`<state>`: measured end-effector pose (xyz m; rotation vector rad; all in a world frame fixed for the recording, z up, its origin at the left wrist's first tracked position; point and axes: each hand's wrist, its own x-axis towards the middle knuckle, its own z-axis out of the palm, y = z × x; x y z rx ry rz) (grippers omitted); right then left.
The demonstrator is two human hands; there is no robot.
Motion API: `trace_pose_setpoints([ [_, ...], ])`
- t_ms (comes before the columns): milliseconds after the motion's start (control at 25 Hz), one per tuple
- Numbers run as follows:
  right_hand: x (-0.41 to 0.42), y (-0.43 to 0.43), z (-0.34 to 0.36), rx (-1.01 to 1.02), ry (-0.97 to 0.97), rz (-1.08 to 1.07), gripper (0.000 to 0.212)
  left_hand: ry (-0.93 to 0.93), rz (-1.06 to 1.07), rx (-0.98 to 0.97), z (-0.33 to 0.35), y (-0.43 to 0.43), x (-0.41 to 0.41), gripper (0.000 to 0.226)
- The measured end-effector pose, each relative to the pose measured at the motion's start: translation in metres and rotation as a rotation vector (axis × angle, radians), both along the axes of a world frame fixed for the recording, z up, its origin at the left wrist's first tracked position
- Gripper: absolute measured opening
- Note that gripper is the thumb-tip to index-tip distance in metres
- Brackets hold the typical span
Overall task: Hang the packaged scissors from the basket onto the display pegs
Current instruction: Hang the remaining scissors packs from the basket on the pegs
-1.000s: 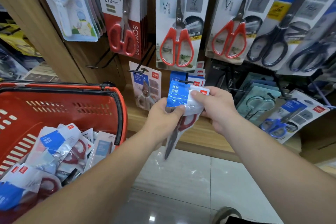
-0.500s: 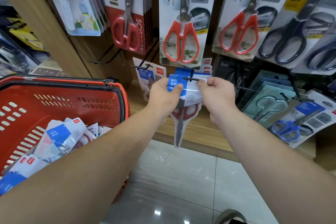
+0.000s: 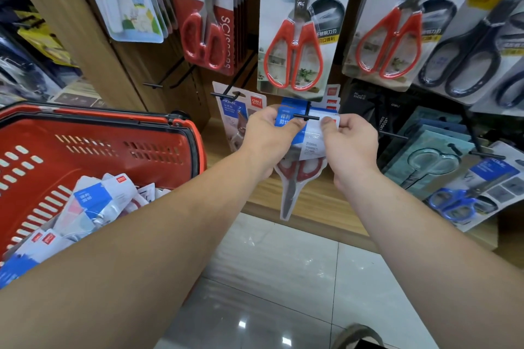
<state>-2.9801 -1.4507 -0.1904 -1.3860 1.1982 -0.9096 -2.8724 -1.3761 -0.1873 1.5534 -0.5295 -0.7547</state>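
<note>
you've got the header of the packaged scissors (image 3: pixel 310 147) pinched from both sides, left hand (image 3: pixel 266 136) on the blue corner, right hand (image 3: pixel 350 144) on the white, right at the black peg (image 3: pixel 305 117), red basket (image 3: pixel 113 133) off to your left. it looks light, and the sleeve is likely thin, slick and floppy with the blades hanging point-down. grip the stiffer header either side of the hang hole.

Scissors pack (image 3: pixel 311 148) is showing blue-and-white card and red handles. Basket (image 3: pixel 113 133) is showing red with a black rim and slotted pattern. Shelf (image 3: pixel 317 201) is showing tan woodgrain, floor (image 3: pixel 269 278) pale grey glossy tile.
</note>
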Motion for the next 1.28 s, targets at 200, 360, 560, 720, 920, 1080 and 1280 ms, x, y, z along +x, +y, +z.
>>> trace_pose_setpoints([
  [200,-0.001,0.000,0.001,0.030,0.031,-0.026,0.011,-0.052,-0.037,0.069,-0.002,-0.001,0.004,0.016],
  [360,-0.004,0.002,-0.006,-0.013,0.236,-0.120,0.024,-0.383,0.084,0.272,0.001,-0.013,0.010,0.018],
  [560,-0.005,0.013,-0.009,0.206,0.108,0.359,0.021,-0.413,0.098,0.316,0.011,-0.019,0.013,0.025],
  [720,0.003,0.008,-0.006,0.159,0.054,0.333,0.014,-0.416,-0.017,0.228,0.023,0.015,0.026,0.015],
  [920,0.006,0.019,-0.009,0.193,0.136,0.333,0.014,-0.511,-0.065,0.177,0.034,0.113,0.057,0.018],
  [1080,0.021,0.071,-0.009,0.046,0.374,0.574,0.028,-0.661,-0.004,0.312,0.022,0.194,0.077,0.019],
  [1280,0.047,0.144,0.019,-0.409,0.394,0.726,0.032,-0.527,-0.142,0.718,-0.030,0.295,0.086,0.006],
])
